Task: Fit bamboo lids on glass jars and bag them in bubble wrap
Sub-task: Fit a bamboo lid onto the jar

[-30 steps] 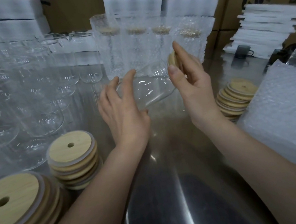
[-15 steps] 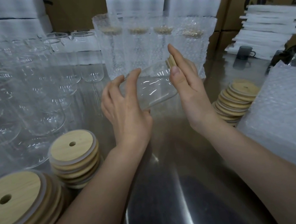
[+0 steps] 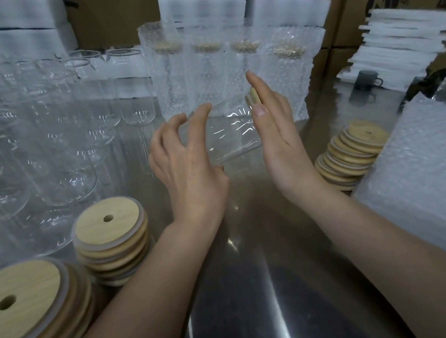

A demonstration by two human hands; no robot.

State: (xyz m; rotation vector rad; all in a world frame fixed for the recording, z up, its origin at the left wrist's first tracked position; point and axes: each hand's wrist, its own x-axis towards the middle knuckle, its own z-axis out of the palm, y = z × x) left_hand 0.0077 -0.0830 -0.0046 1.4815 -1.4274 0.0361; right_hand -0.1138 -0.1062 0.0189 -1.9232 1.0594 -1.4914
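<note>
Aloft, left hand (image 3: 187,168), grip curled round glass jar (image 3: 231,135); right hand (image 3: 277,131) flat, straight-fingered, against bamboo lid (image 3: 253,96).

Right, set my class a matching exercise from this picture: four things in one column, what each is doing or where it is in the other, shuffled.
1 left hand
2 right hand
3 wrapped jars
4 mug

A upright row at the back
B presses a lid with flat fingers
C far right, by white sheets
D grips a jar on its side

Pairs: 1-D, 2-B, 3-A, 4-C
</note>
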